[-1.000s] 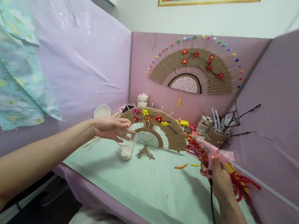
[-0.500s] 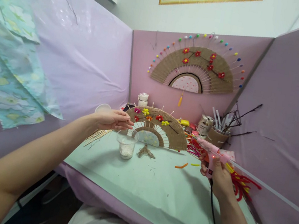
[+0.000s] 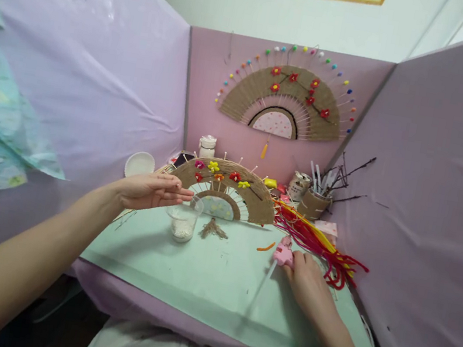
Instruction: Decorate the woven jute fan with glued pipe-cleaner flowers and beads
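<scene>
My left hand (image 3: pixel 155 192) hovers just left of a clear plastic cup (image 3: pixel 182 227) with small white pieces in its bottom. Its thumb and forefinger tips meet in a pinch; anything between them is too small to name. The other fingers stretch toward the cup's rim. My right hand (image 3: pixel 307 278) is closed around a pink hot glue gun (image 3: pixel 284 253), held low over the table at the right, with a clear glue stick jutting toward me. Behind the cup stands a brown fan (image 3: pixel 261 205) decorated with red, yellow, orange and magenta flowers.
An orange pipe-cleaner piece (image 3: pixel 266 247) lies left of the glue gun. Red and yellow pipe cleaners (image 3: pixel 332 261) spread at the right. Behind are a brown holder (image 3: pixel 314 205) with sticks and twigs, and a white lidded jar (image 3: pixel 207 146). A twine tassel (image 3: pixel 214 229) lies before the fan.
My right hand has lowered the glue gun toward the tabletop and turned it, so the glue stick points toward me. My left hand stays beside the cup. The view has shifted right.
</scene>
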Demonstrator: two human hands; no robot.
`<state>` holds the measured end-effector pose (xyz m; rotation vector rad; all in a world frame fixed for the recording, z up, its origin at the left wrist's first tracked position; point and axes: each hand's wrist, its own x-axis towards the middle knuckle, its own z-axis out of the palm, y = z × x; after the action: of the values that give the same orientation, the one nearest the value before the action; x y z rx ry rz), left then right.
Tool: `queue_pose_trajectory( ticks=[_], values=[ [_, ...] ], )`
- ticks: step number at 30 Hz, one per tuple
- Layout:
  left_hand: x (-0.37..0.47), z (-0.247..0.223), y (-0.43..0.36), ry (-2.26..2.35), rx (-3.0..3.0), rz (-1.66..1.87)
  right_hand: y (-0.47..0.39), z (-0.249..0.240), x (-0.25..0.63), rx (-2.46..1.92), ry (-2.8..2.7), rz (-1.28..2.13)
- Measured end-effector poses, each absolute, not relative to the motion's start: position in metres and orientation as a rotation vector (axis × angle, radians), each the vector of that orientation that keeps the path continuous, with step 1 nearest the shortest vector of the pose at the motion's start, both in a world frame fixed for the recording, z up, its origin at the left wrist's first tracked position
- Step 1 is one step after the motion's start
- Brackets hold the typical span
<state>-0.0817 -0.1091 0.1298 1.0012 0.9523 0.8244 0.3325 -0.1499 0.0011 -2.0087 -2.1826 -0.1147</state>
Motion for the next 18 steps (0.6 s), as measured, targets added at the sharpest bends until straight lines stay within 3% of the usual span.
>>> queue_pose_trajectory(
  ticks=[4,7,13,18],
  values=[
    [-0.086,0.128,-0.109,0.886,0.998,0.830,-0.150,0.008,0.330,-2.070,-2.301,-0.242],
    [-0.089,0.127,-0.109,0.849,0.998,0.823,-0.147,0.038,0.312,-1.794,-2.269,-0.242],
    [-0.093,0.125,-0.113,0.781,1.000,0.825,-0.116,0.107,0.203,-1.069,-2.271,0.238],
    [-0.096,0.124,-0.118,0.733,1.006,0.848,-0.068,0.108,0.137,-0.860,-2.355,0.664]
  ],
)
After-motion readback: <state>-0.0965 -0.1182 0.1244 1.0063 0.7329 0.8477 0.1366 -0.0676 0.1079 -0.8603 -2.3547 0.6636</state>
